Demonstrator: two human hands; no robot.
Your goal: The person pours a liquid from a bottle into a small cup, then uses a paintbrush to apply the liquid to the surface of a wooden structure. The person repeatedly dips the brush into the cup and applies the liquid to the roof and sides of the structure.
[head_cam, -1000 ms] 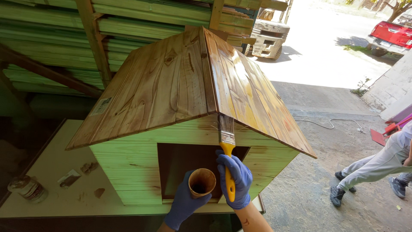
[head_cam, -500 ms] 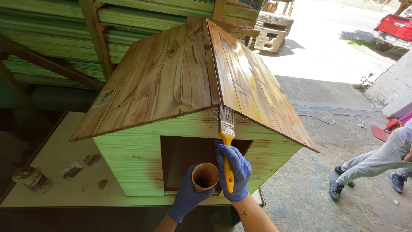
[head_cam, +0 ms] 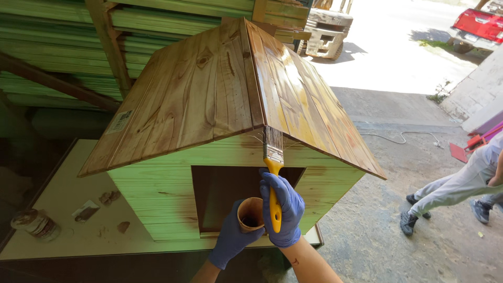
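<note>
- Right hand (head_cam: 285, 209): wears a blue glove; fingers are wrapped tight around the yellow handle of a paintbrush (head_cam: 273, 173), held upright.
- Paintbrush: its bristles point up and touch the lower front edge of the roof, at the ridge where the two roof slopes meet, just above the doorway.
- Left hand (head_cam: 233, 238): also in a blue glove; fingers curl around a small brown cup (head_cam: 250, 214), gripping it from below and from the left. The cup sits just left of the brush handle, its open mouth facing the camera.
- Wooden doghouse (head_cam: 157, 194): stands on a pale table (head_cam: 57, 209); pale plank walls, dark rectangular doorway (head_cam: 225, 191) in the front wall.
- Roof (head_cam: 209, 89): brown stained planks; the right slope is glossy.
- Table, left side: a small jar (head_cam: 34, 224) lies near the left edge, with scraps beside it.
- Far left: stacked planks (head_cam: 52, 52) behind the doghouse.
- Right, on the concrete floor: another person's legs (head_cam: 456, 191) in light trousers, well apart from the doghouse.
- Far right: a red vehicle (head_cam: 479, 26) in sunlight.
</note>
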